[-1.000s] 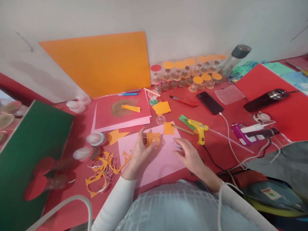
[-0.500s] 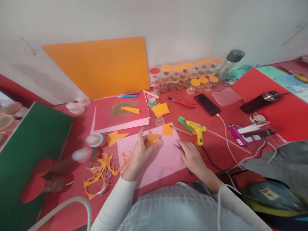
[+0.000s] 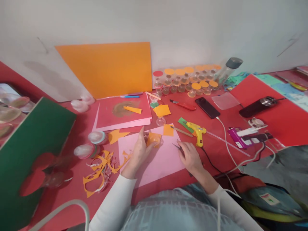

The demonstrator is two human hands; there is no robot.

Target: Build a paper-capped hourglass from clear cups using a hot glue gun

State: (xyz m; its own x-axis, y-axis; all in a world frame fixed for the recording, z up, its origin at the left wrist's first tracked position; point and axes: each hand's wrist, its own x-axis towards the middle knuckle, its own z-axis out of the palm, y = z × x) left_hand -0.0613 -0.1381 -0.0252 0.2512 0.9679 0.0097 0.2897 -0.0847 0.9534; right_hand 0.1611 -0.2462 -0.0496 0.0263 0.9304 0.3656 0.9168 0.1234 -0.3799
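Note:
My left hand (image 3: 140, 150) is closed on an orange paper square (image 3: 152, 137), fingers behind and thumb in front. A small clear plastic piece (image 3: 156, 141) rests against the front of the square. To the right, my right hand (image 3: 191, 156) grips a pair of small scissors (image 3: 177, 146), their dark blades pointing left towards the square; the handles are mostly hidden by the fingers. Beneath both hands lies a pink paper sheet (image 3: 156, 168). Another orange square (image 3: 168, 130) and a pencil-like stick (image 3: 181, 131) lie at its far edge. Orange paper scraps (image 3: 102, 173) are heaped left of my left hand.
A yellow glue gun (image 3: 197, 132) and red cutter (image 3: 183, 105) lie beyond my right hand. Clear cups with orange discs (image 3: 196, 86) line the wall. A phone (image 3: 207, 107), power strip (image 3: 240, 138) and cables are on the right. A green board (image 3: 36, 154) stands left.
The camera view has shifted slightly. My left hand still holds the orange square, which is tilted a little differently; my right hand and the scissors stay almost in place.

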